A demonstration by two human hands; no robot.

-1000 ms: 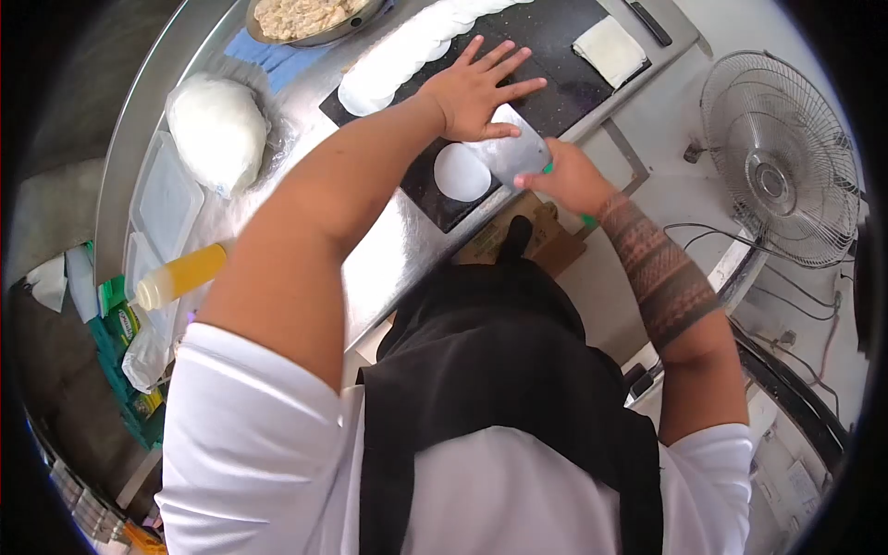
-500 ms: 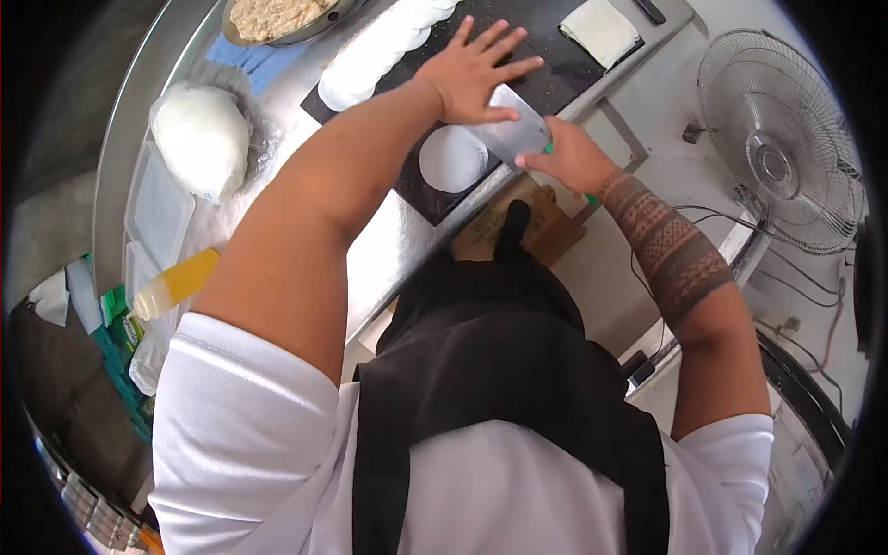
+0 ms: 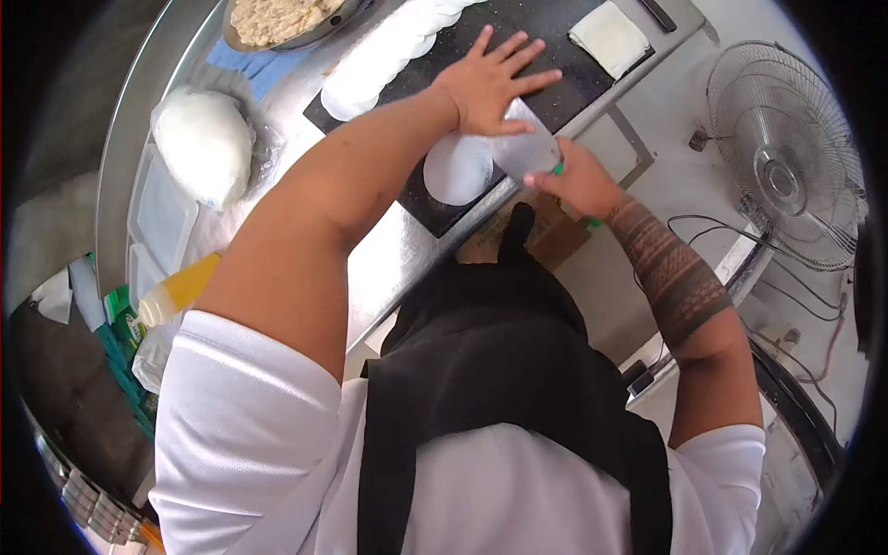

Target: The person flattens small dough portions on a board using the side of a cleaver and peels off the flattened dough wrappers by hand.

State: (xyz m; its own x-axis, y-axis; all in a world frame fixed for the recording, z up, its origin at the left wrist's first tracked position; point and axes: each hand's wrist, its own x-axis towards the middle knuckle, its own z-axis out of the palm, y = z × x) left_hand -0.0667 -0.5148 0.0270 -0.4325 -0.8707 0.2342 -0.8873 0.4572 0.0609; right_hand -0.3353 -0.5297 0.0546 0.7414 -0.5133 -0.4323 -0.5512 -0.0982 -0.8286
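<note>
Keeps left hand [image 3: 497, 86] spread open over blade [image 3: 531, 153], at upper centre; grips this in right hand [image 3: 581, 181]; makes disc [image 3: 455, 174] wider than a second ago, apparently by pressing.

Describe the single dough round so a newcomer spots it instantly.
Find the black board on the steel table. At its corner nearest the apron, beside the green-handled blade in the right hand, lies the flat white dough round. It sits singly, unlike the overlapping rounds beyond.
</note>
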